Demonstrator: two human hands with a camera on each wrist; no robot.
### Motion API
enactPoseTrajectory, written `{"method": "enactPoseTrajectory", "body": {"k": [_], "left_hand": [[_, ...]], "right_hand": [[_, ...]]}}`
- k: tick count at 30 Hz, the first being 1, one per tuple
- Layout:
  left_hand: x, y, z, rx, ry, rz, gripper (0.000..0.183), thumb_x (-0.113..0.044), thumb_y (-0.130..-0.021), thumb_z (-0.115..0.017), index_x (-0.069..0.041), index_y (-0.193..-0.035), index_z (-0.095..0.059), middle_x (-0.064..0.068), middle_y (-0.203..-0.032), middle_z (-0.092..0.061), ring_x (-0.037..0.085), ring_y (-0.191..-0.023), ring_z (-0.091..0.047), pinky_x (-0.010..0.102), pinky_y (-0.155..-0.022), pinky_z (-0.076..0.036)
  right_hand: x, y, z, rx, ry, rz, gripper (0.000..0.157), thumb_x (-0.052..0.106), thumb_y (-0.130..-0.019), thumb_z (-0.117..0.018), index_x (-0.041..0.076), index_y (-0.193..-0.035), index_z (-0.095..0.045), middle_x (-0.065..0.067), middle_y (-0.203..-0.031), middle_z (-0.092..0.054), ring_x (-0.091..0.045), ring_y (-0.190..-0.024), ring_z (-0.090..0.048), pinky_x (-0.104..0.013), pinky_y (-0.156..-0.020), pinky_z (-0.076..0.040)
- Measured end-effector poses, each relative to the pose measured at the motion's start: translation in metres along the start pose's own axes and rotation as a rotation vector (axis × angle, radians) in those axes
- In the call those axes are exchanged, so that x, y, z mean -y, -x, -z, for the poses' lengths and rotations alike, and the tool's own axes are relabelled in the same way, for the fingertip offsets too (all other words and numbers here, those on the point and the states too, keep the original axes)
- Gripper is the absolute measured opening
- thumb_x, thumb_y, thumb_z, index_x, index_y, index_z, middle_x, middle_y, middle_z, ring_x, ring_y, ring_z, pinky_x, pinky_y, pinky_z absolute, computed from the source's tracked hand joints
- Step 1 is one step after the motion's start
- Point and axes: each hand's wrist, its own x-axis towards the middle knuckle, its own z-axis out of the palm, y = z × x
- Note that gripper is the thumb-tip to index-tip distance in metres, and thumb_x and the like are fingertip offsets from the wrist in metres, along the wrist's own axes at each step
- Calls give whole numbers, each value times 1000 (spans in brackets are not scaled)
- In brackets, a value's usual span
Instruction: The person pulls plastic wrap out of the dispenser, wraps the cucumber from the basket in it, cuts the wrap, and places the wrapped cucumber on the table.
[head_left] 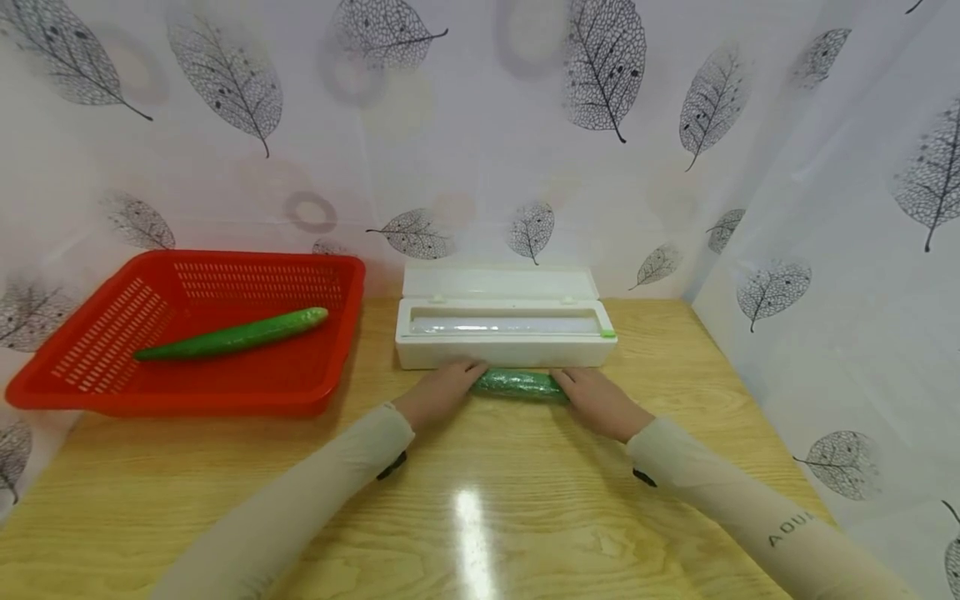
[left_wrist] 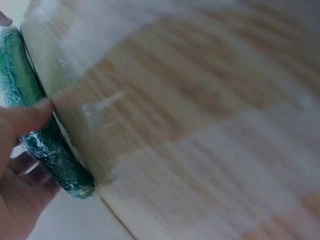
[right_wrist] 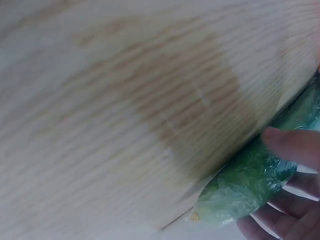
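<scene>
A green cucumber (head_left: pixel 519 384) wrapped in clear cling film lies crosswise on the table, close in front of a white cling film box (head_left: pixel 495 352). My left hand (head_left: pixel 441 392) holds its left part; in the left wrist view the thumb (left_wrist: pixel 35 117) lies over it and the fingers are on the far side. Near the other end my right hand (head_left: pixel 602 403) grips it the same way, with the thumb (right_wrist: pixel 290 145) across the film. Wrinkled film covers both cucumber ends in the wrist views. The box lid (head_left: pixel 498 283) stands raised, and a film roll (head_left: pixel 502 325) shows inside.
At the left stands a red plastic basket (head_left: pixel 217 407) with slotted walls. Another long cucumber (head_left: pixel 236 337) lies in it. A leaf-patterned white curtain (head_left: pixel 465 150) hangs behind the wooden table (head_left: pixel 390 533) and along its right side.
</scene>
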Motion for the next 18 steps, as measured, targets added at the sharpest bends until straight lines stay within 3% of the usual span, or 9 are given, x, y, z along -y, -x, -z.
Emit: {"method": "enactPoseTrajectory", "body": {"k": [4, 8, 11, 14, 18], "left_hand": [[0, -1, 2, 22, 101, 49, 41, -16, -99, -43, -13, -140, -44, 13, -129, -53, 25, -120, -50, 40, -105, -40], [-5, 2, 10, 126, 31, 26, 52, -5, -87, -61, -9, -137, -47, 18, -118, -52, 27, -108, -50, 41, -96, -45], [-9, 4, 15, 169, -28, 10, 57, -4, -84, -66, -6, -137, -46, 19, -126, -51, 30, -114, -49, 42, -100, -43], [-12, 6, 14, 144, -87, 7, 55, -9, -83, -69, -3, -133, -46, 16, -127, -56, 29, -115, -55, 40, -100, -45], [-11, 9, 10, 62, -179, -33, 39, -8, -83, -68, -5, -117, -48, 11, -103, -65, 24, -93, -64, 35, -84, -53]], "right_hand": [[-4, -2, 3, 27, -69, -9, 44, 0, -80, -69, -2, -120, -51, -15, -108, -62, -28, -97, -62, -41, -84, -52], [-6, -1, 11, 157, -218, -81, 37, 0, -81, -66, 1, -114, -50, -12, -95, -65, -22, -82, -64, -36, -72, -53], [-7, 1, 14, 233, -272, -124, 30, 0, -82, -61, 4, -109, -49, -8, -86, -65, -16, -72, -61, -32, -65, -52], [-6, 2, 13, 235, -238, -110, 30, 2, -80, -63, 4, -108, -52, -7, -89, -62, -17, -76, -60, -33, -69, -52], [-3, 3, 8, 147, -120, -39, 42, 14, -75, -77, 2, -110, -56, -10, -98, -57, -20, -85, -55, -37, -76, -50]]}}
